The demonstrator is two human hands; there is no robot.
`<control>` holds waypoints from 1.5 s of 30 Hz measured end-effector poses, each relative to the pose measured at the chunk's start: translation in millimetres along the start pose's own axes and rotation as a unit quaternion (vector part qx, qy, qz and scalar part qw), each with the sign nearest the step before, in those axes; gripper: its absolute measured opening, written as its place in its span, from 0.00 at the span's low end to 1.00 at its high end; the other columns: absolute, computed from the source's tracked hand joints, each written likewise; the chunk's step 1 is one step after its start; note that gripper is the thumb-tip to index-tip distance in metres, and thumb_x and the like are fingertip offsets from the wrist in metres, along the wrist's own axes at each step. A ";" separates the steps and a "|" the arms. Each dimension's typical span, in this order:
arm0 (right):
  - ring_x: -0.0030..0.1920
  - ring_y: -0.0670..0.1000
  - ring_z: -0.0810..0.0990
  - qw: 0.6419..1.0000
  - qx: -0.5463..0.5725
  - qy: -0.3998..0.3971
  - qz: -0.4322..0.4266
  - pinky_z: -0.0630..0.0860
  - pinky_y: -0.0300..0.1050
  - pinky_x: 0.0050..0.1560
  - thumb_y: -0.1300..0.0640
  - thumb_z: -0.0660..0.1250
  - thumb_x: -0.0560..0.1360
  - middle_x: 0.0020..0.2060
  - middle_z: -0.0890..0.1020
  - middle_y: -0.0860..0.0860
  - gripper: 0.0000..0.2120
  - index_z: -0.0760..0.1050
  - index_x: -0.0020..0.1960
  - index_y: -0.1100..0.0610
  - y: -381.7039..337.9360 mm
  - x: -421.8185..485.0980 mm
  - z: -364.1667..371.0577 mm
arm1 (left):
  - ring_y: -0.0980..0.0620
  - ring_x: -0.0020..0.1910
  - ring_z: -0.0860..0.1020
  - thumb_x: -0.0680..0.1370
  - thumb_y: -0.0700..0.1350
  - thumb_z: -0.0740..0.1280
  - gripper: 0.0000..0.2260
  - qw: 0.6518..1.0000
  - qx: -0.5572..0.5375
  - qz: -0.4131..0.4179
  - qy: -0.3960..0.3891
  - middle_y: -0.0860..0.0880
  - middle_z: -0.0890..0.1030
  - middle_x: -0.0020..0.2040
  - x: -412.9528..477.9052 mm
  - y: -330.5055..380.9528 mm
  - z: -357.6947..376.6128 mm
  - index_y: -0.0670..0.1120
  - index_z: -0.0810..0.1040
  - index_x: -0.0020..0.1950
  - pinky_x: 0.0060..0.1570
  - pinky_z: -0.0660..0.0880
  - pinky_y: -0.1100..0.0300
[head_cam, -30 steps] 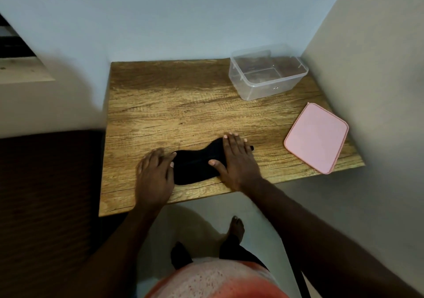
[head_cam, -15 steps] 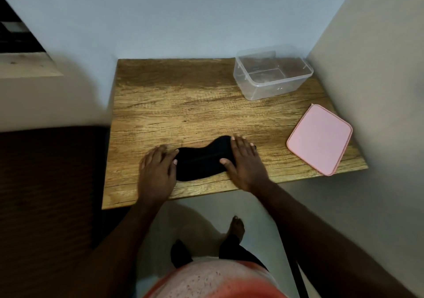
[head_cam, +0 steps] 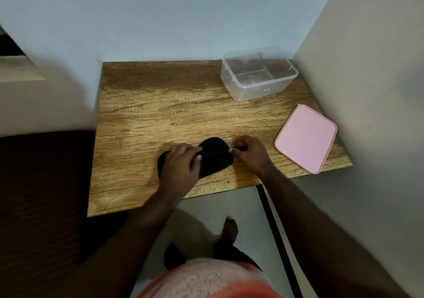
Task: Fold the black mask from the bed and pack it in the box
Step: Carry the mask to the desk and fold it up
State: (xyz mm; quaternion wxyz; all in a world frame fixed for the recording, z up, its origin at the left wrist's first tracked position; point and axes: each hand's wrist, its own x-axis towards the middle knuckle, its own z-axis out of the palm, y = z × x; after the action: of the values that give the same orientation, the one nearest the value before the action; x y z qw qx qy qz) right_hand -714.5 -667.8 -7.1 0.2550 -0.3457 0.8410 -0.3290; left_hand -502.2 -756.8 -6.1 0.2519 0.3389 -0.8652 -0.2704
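The black mask [head_cam: 215, 156] lies near the near edge of the counter [head_cam: 160, 105], long axis left-right. The left hand [head_cam: 180, 167] presses its left half with fingers flat. The right hand [head_cam: 251, 154] pinches its right end with curled fingers.

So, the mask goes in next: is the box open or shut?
Open. The clear box has no lid on it; the pink lid lies flat on the table, apart from it.

Mask [head_cam: 215, 160] lies on worktop [head_cam: 160, 105] near the front edge. Left hand [head_cam: 181, 163] rests over its left half. Right hand [head_cam: 250, 154] pinches its right end. Clear box [head_cam: 259, 77] back right, pink lid [head_cam: 306, 138] apart.
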 end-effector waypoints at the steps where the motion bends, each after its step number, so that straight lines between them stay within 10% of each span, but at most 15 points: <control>1: 0.54 0.49 0.81 1.000 0.000 -0.012 0.008 0.79 0.47 0.55 0.54 0.75 0.72 0.54 0.83 0.51 0.20 0.78 0.62 0.58 -1.0 2.4 0.4 | 0.43 0.54 0.75 0.79 0.43 0.64 0.13 0.999 -0.008 0.017 -0.032 0.44 0.79 0.51 3.5 7.7 8.0 0.41 0.80 0.60 0.54 0.72 0.49; 7: 0.51 0.54 0.83 0.997 0.037 -0.041 0.049 0.80 0.58 0.55 0.60 0.75 0.71 0.50 0.85 0.55 0.13 0.80 0.56 0.60 -4.4 12.7 1.2 | 0.44 0.60 0.70 0.81 0.51 0.59 0.20 0.983 0.086 0.038 -0.155 0.45 0.74 0.61 16.2 21.1 46.2 0.47 0.70 0.72 0.58 0.68 0.48; 16: 0.38 0.52 0.83 0.991 0.118 -0.007 0.067 0.82 0.52 0.44 0.63 0.73 0.72 0.38 0.84 0.54 0.04 0.82 0.41 0.56 -4.2 7.3 6.3 | 0.46 0.57 0.70 0.81 0.55 0.55 0.21 0.977 0.155 0.052 -0.135 0.46 0.72 0.59 12.1 13.8 60.1 0.51 0.67 0.73 0.54 0.65 0.50; 23: 0.36 0.51 0.82 0.989 0.113 -0.068 0.062 0.81 0.48 0.37 0.63 0.72 0.74 0.41 0.84 0.56 0.06 0.81 0.51 0.61 -3.2 4.4 -0.1 | 0.46 0.57 0.70 0.81 0.55 0.55 0.21 0.980 0.142 0.047 -0.128 0.46 0.73 0.60 11.0 12.8 60.8 0.52 0.68 0.73 0.54 0.65 0.50; 32: 0.32 0.50 0.83 0.996 0.065 -0.031 0.050 0.82 0.47 0.33 0.58 0.72 0.75 0.35 0.84 0.53 0.06 0.80 0.40 0.52 -6.3 6.6 4.2 | 0.45 0.57 0.71 0.80 0.53 0.57 0.21 0.983 0.118 0.050 -0.129 0.45 0.74 0.59 11.7 12.4 56.4 0.49 0.69 0.72 0.54 0.66 0.49; 45: 0.40 0.48 0.79 0.991 -0.010 0.117 -0.070 0.75 0.41 0.37 0.63 0.68 0.74 0.40 0.78 0.47 0.09 0.70 0.50 0.54 -17.3 -15.0 36.5 | 0.45 0.55 0.71 0.79 0.47 0.63 0.16 0.991 0.005 -0.019 -0.129 0.46 0.74 0.52 24.5 11.2 57.2 0.48 0.77 0.66 0.50 0.64 0.52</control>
State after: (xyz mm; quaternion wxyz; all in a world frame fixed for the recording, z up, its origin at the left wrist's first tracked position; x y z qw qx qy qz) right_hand -673.9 -679.8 -15.3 0.1275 -0.3651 0.8420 -0.3762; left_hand -558.5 -750.5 -34.4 0.1312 0.3186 -0.8853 -0.3123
